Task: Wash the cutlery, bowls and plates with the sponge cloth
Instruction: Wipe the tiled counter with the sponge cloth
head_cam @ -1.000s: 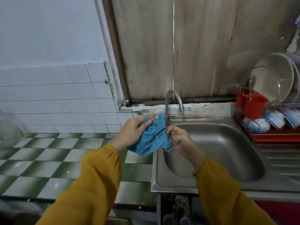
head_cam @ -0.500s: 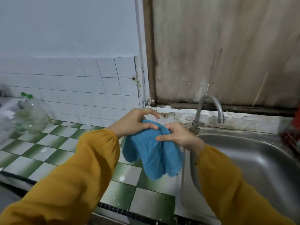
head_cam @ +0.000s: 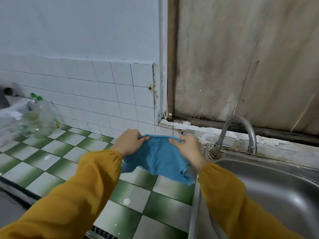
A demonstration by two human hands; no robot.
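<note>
Both palms down | L hand (head_cam: 128, 144), R hand (head_cam: 189, 150) pinch sponge cloth (head_cam: 158, 158) edge

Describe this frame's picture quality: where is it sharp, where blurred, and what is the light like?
Head view, middle: sharpest on the blue sponge cloth that the left hand and right hand grip. Head view, left edge: the clear jar is smeared. Head view overall: soft, cool light, no hard shadows, a dull sheen on the steel sink.
</note>
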